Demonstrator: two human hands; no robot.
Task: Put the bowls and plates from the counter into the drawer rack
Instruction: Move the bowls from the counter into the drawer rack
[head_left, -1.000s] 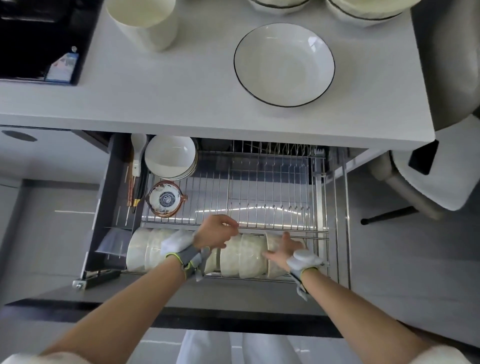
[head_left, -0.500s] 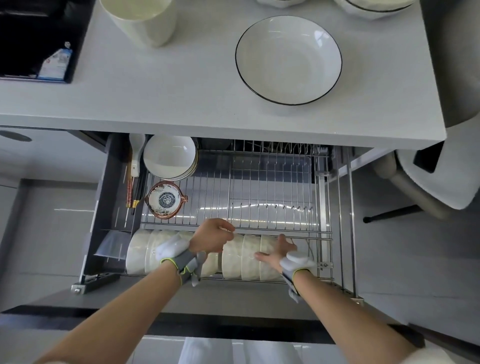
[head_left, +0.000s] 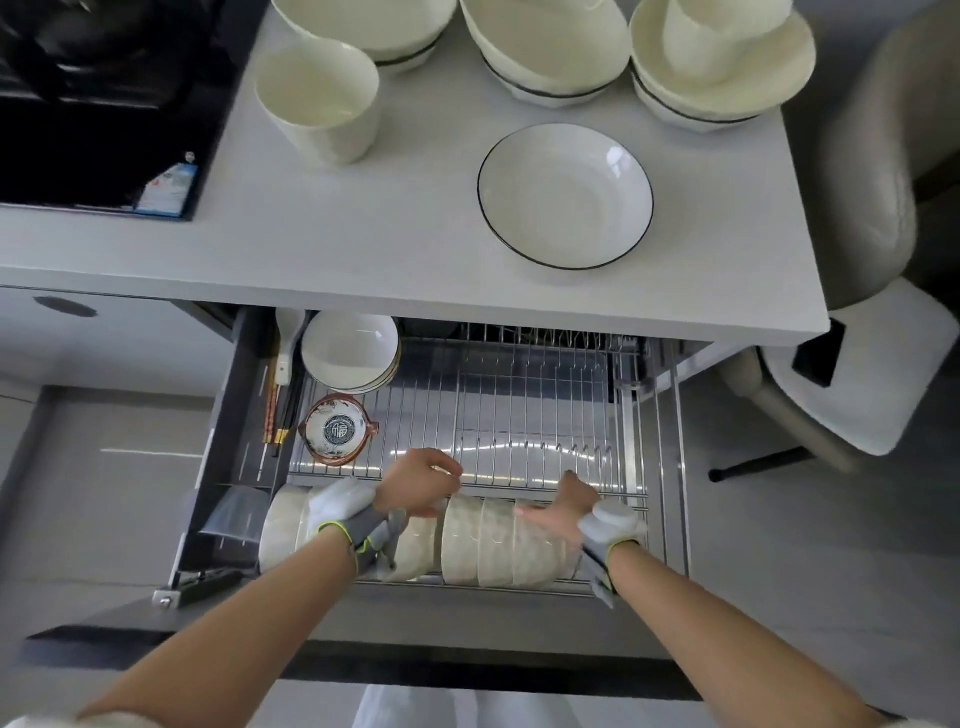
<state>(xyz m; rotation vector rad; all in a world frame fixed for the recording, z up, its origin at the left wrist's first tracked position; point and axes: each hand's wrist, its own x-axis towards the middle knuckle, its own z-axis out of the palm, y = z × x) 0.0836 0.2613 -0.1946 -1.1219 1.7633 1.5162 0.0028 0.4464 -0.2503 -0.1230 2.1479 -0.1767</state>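
Inside the rack (head_left: 545, 415), left fingers (head_left: 444, 469) grip bowls (head_left: 498, 540) (on edge), right fingers (head_left: 571, 482) straight.

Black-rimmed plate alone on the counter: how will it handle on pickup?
The black-rimmed plate looks like glossy glazed ceramic: probably stiff, slick and breakable. It lies flat on the counter, shallow and wide, so it is unlikely to tip or roll. Its low rim likely offers little to hook, so sliding it toward the edge first may help.

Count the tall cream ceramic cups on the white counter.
2. One cup stands alone on the counter, left, by the black hob; another cup sits inside the right-hand bowl stack. Others may be cropped above.
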